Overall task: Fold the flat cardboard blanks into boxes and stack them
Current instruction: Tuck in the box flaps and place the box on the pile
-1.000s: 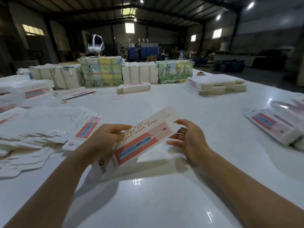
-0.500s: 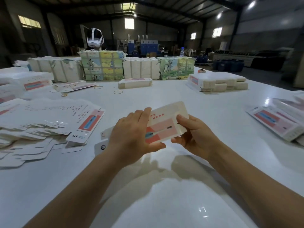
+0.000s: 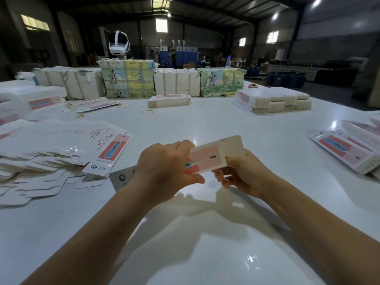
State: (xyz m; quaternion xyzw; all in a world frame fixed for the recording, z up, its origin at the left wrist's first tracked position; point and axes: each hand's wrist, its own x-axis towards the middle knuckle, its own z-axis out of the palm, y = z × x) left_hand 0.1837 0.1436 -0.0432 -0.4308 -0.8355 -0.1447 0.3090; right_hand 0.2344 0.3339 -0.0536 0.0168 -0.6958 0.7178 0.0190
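Cardboard blank (image 3: 213,156) is held up off the desk (image 3: 236,124), mid-air over the near-centre, tilted so its right end sits higher. White card w/ a pink-red panel and a thin dark-tipped printed item on it; rounded flap corner at upper right. A grey underside w/ a small round logo pokes out lower left, behind the left wrist.

Left hand (image 3: 164,169): grip closed round the blank's left part, fingers curled over the top edge, thumb underneath. Right hand (image 3: 244,173): grip pinches the blank's right end, fingers curled under it; exact finger contact on the far side can't be seen.

Room: the glossy white desk is bare around and in front of the hands, and through the middle toward the far edge. Along the left edge, a loose spread pile of flat blanks (image 3: 61,153), nearest corner just beside the left wrist. Right edge: folded boxes (image 3: 349,149), well apart from the right hand. Far edge: row of wrapped bundles (image 3: 127,81), a small stack of blanks (image 3: 169,100) in front, a bigger stack (image 3: 273,99) toward the far right corner. Rubber bands (image 3: 147,112) lie loose near the far edge. A white headset (image 3: 118,43) sits atop the bundles.
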